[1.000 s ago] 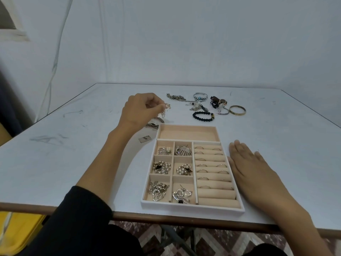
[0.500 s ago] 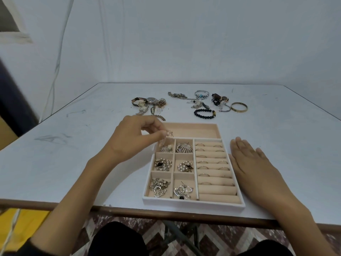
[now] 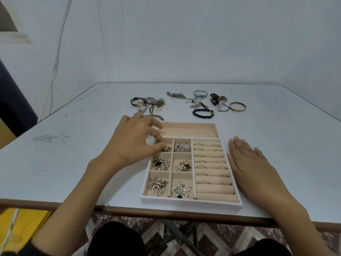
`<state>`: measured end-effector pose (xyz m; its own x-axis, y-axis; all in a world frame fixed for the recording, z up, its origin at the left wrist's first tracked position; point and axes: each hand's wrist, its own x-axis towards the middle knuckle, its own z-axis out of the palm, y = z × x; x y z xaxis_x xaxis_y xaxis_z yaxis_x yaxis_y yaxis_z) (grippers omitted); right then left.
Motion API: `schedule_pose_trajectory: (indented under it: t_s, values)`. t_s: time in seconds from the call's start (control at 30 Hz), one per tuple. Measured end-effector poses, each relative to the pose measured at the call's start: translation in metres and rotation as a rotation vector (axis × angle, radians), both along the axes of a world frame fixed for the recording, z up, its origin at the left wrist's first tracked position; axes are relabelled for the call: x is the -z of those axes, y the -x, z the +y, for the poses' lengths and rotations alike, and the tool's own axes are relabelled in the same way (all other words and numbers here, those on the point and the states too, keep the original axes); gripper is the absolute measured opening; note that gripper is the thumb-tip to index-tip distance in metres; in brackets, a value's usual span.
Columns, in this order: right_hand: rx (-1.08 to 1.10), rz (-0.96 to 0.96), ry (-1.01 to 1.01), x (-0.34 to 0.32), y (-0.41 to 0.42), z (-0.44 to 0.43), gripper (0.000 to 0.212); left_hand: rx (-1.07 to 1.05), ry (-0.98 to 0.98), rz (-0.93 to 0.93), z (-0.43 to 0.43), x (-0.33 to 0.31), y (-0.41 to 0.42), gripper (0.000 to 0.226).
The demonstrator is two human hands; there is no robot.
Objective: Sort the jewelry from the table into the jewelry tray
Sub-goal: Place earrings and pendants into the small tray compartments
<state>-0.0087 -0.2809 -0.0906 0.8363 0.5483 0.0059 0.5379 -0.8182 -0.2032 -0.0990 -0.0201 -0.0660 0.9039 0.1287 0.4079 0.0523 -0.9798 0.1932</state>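
A beige jewelry tray with a white rim lies near the table's front edge. Its small left compartments hold brooches and earrings; the right side has ring rolls with several rings. My left hand reaches over the tray's top-left small compartment and pinches a small sparkly earring between thumb and fingertips. My right hand lies flat on the table, touching the tray's right side. The long top compartment holds nothing.
On the far table lie a pile of watches, a silver chain, a turquoise bangle, a black bead bracelet, a brown-strap watch and a gold bangle. The table's front edge runs just below the tray.
My left hand has carried the earring from the watch pile at the back down to the tray's top-left small compartment. My right hand has stayed flat beside the tray.
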Motion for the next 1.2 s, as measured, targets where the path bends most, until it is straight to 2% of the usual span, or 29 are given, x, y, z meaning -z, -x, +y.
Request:
schedule_pose_trajectory:
  t_s: [0.47, 0.57, 0.73, 0.9, 1.2]
  values:
    - [0.004, 0.002, 0.014, 0.0, -0.001, 0.001, 0.056, 0.065, 0.017, -0.027, 0.007, 0.002, -0.002, 0.043]
    - [0.006, 0.003, 0.014, 0.0, -0.001, 0.001, 0.056, 0.092, 0.099, -0.059, 0.01, 0.001, -0.006, 0.041]
    - [0.002, 0.005, 0.025, 0.0, 0.0, 0.0, 0.056, 0.024, 0.275, -0.114, 0.023, -0.004, -0.023, 0.022]
    - [-0.001, 0.003, 0.036, -0.002, 0.0, 0.0, 0.056, -0.127, 0.28, -0.029, 0.04, -0.011, -0.057, 0.01]
    - [-0.008, 0.014, 0.051, -0.003, 0.0, 0.0, 0.056, -0.248, 0.116, 0.223, 0.05, -0.001, -0.117, 0.036]
